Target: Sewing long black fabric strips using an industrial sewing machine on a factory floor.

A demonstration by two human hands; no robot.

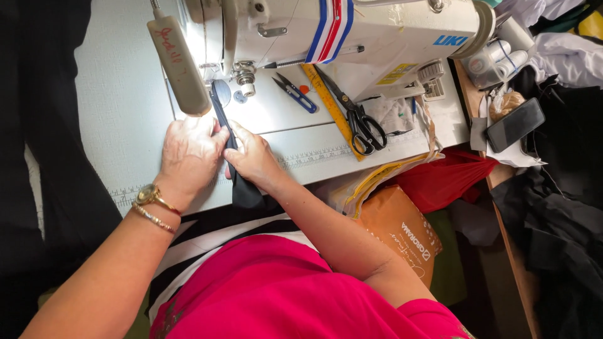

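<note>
While the left hand (190,152) lies flat with its fingers pressed on a narrow black fabric strip (233,150), the strip runs from the presser foot (243,80) of the white sewing machine (352,31) down over the table edge (125,125). The right hand (251,157) pinches the strip from the other side (thumb hidden). Further right lie blue thread snips (295,93), a yellow ruler (330,107) and black scissors (359,116).
</note>
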